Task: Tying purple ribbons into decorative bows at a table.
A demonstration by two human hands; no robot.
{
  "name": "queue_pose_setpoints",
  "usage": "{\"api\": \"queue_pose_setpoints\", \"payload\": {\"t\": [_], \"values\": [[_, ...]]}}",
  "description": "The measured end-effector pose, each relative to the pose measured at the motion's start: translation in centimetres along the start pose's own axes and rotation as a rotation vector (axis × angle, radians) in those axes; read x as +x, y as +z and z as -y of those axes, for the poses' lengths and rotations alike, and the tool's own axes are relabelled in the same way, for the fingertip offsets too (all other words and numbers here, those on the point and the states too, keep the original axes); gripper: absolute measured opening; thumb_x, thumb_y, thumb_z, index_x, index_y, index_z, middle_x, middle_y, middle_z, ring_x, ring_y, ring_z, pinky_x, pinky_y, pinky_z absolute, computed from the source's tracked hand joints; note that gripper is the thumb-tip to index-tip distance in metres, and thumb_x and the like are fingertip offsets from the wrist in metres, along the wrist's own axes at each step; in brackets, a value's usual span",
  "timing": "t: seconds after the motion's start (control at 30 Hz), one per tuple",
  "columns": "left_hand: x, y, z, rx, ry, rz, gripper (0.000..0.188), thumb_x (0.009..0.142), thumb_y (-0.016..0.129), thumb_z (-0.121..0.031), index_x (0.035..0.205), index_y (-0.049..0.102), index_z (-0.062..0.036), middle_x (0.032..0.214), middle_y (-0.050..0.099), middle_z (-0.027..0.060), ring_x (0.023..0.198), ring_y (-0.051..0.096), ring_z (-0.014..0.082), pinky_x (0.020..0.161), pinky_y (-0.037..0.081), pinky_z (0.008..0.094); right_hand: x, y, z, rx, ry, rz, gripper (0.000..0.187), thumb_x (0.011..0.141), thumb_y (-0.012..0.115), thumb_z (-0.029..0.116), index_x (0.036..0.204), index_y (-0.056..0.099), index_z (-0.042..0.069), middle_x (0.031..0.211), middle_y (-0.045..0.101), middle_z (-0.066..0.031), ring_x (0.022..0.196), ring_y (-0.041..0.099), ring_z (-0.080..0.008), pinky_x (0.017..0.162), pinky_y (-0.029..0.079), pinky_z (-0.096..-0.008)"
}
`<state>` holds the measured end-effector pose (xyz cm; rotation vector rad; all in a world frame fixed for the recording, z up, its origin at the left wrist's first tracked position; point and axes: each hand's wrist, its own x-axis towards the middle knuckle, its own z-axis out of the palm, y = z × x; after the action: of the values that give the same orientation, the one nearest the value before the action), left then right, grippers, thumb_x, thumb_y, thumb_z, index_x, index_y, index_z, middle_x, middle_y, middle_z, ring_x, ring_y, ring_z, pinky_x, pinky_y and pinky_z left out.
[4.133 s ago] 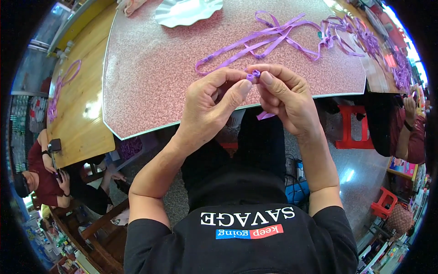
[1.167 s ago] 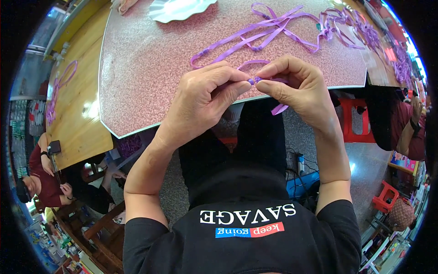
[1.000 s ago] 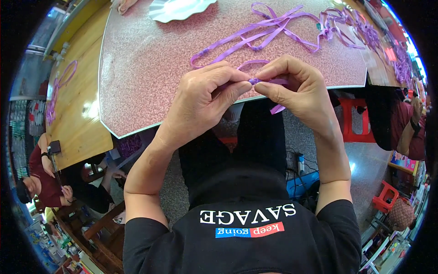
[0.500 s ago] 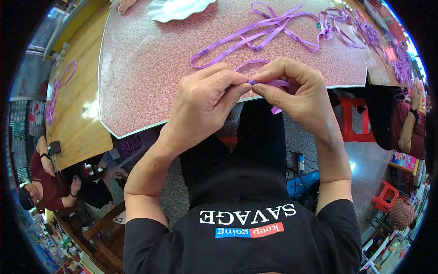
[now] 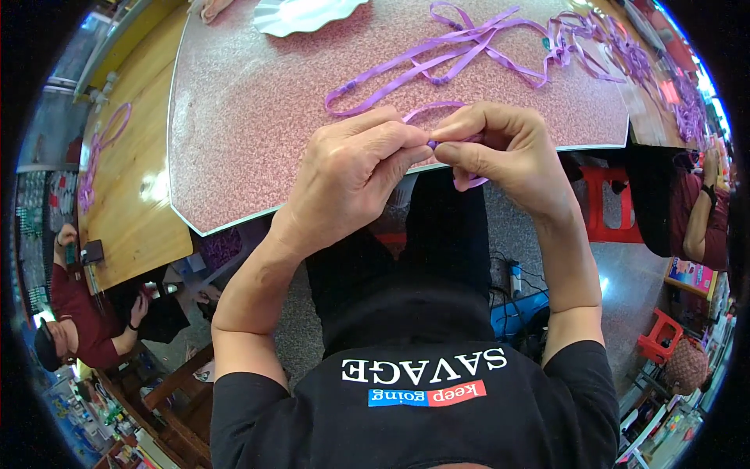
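Left hand (image 5: pixel 348 168) and right hand (image 5: pixel 508 160), nearly fingertip to fingertip over the near edge of a pink table (image 5: pixel 250 133); each pinches the same purple ribbon (image 5: pixel 434 106) between thumb and forefinger. Listed by decreasing size: the pink table, speckled and pale-rimmed, spreads beyond the hands and to either side of them. To the left of the hands, past its rim, runs a wooden table (image 5: pixel 141 223) of yellowish tone. Lower on that side sits a co-worker (image 5: pixel 90 320) in a dark red top and dark cap, well apart from the hands. A red stool (image 5: pixel 595 211) stands on the floor to the right of the right hand. Beyond the left hand, at the far side of the pink table, rests a white dish (image 5: pixel 305 12) with a wavy rim. Beyond both hands lies a loose ribbon (image 5: pixel 402 76), also purple, its lengths crossing and trailing rightward. The held ribbon arches above the fingertips and shows again beneath the right hand. Smallest is a dark purple bunch (image 5: pixel 432 144) between the two pinches; because the fingertips partly cover it, it may be either a knot or a tight fold.
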<state>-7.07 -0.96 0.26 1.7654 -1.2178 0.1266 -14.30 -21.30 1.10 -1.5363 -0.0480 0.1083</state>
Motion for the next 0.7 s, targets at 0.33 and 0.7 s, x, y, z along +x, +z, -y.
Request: {"api": "queue_pose_setpoints", "payload": {"t": [0.33, 0.7], "values": [[-0.3, 0.6, 0.3, -0.014, -0.096, -0.062, 0.01, 0.087, 0.067, -0.004, 0.094, 0.063, 0.0023, 0.078, 0.059, 0.0122, 0.066, 0.059, 0.0226, 0.059, 0.047, 0.0314, 0.8, 1.0, -1.7, 0.046, -0.117, -0.045, 0.018, 0.087, 0.071, 0.006, 0.103, 0.067, -0.002, 0.09, 0.068, -0.0079, 0.072, 0.066, -0.0109, 0.065, 0.055, -0.0233], [-1.8, 1.0, -0.1, -0.248, -0.25, -0.172, 0.011, 0.091, 0.067, -0.008, 0.095, 0.065, 0.0013, 0.077, 0.061, 0.0058, 0.068, 0.056, 0.0111, 0.06, 0.044, 0.0248, 0.0, 2.1, -0.8, -0.024, -0.15, -0.103, 0.015, 0.087, 0.071, 0.006, 0.101, 0.069, 0.0, 0.091, 0.068, -0.0067, 0.073, 0.063, -0.01, 0.062, 0.052, -0.0207]]}}
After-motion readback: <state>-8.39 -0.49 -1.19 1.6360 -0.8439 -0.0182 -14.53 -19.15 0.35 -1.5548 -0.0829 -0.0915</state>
